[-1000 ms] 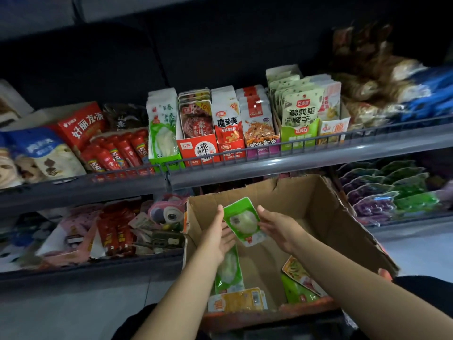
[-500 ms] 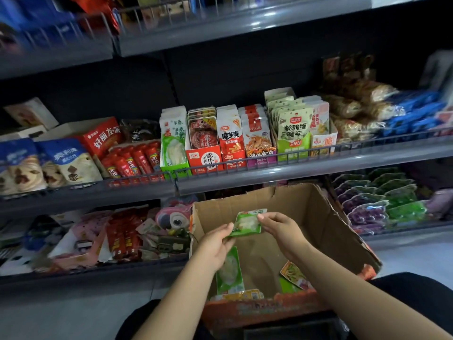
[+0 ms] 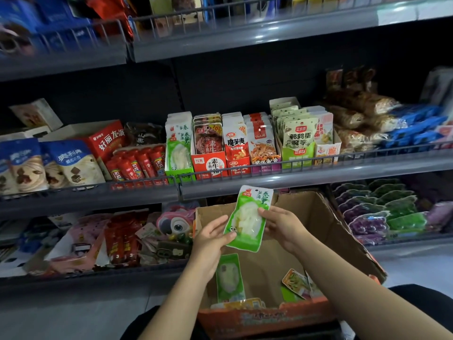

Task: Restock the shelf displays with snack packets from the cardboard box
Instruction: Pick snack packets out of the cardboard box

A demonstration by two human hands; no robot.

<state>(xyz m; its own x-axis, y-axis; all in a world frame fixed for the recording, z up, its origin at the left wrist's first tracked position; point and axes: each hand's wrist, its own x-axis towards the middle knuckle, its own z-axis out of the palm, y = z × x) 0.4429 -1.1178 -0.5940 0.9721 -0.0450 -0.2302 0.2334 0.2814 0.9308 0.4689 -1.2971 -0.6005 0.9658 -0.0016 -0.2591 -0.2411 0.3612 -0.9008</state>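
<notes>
**Green packet up over the box, both hands on it**

I've got the green snack packet (image 3: 248, 218) upright in the middle of the frame, just above the open cardboard box (image 3: 316, 217) and just below the front edge of the middle shelf (image 3: 306, 179). My left hand (image 3: 212, 238) pinches its lower left corner, thumb on the front. My right hand (image 3: 282, 225) holds the right edge, fingers curled round it.

Down in the box, another green packet (image 3: 229, 278) leans against the left wall, and a few mixed packets (image 3: 295, 282) lie at the bottom right, plus some yellowish ones along the near wall that I can't read.

Straight above, centre-left on the middle shelf, there's a green display tray (image 3: 177, 153) with packets of the same design standing in it. Next to it on the right sit the red trays (image 3: 221, 153). Purple and green packets (image 3: 377, 209) are on the lower shelf at right.
</notes>
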